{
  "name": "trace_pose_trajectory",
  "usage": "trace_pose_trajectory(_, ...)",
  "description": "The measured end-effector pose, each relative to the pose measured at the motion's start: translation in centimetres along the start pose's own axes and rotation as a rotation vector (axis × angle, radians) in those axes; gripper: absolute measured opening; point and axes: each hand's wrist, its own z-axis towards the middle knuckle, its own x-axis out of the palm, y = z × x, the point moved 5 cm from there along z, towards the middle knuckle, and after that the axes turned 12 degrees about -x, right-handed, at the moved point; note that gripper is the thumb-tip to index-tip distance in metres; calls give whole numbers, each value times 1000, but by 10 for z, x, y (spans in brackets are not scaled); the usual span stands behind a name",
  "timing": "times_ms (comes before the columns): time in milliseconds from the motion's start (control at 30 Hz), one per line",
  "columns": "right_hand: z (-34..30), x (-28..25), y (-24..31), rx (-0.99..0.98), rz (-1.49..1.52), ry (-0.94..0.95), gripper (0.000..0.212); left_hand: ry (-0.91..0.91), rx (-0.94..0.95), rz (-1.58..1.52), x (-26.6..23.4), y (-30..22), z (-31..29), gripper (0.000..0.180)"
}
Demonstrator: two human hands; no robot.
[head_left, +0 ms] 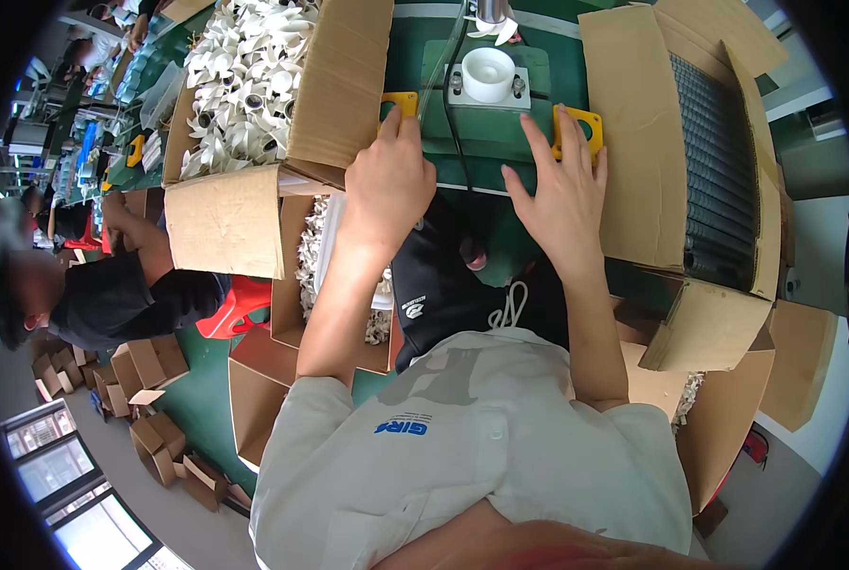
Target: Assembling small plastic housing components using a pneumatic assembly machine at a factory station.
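My left hand [391,176] reaches over the green worktop, its fingertips resting on a yellow block [401,102]. With fingers spread, my right hand [565,185] touches a second yellow block [579,133] that has holes in it. Neither hand grasps anything. Between and beyond them, a round white cup-shaped fixture [488,76] sits on a bolted metal plate [531,87]. Over it hangs a metal cylinder [492,9] with a white bladed impeller [494,28] at its lower end. A black cable [450,123] runs down left of the fixture.
On the left stands a cardboard box [223,223] heaped with white impellers [254,85]. A box [638,142] of rows of dark grey cylindrical parts [719,171] stands right. More cartons [258,389] lie below the worktop. Another person [121,294] sits at the left near a red stool [239,309].
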Motion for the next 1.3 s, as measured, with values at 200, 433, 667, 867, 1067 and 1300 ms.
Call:
trace_pose_trajectory(200,-4,-11,5,-31,-35,94,57,-11,-46,-17,-8,0,11,31)
trace_pose_trajectory(433,11,-13,0,-36,-81,138,57,17,-43,-30,-8,-2,16,14)
trace_pose_trajectory(667,21,-7,3,-25,-68,111,57,-102,32,-11,-5,-5,19,12)
trace_pose_trajectory(867,15,-2,5,-50,-57,94,56,139,-42,-86,-14,-8,31,22)
trace_pose_trajectory(1067,7,-8,16,-111,73,47,55,-141,65,-697,-52,-59,83,41)
trace_pose_trajectory(1300,-8,-3,5,-116,135,4,53,-135,16,-877,11,-1,-40,17)
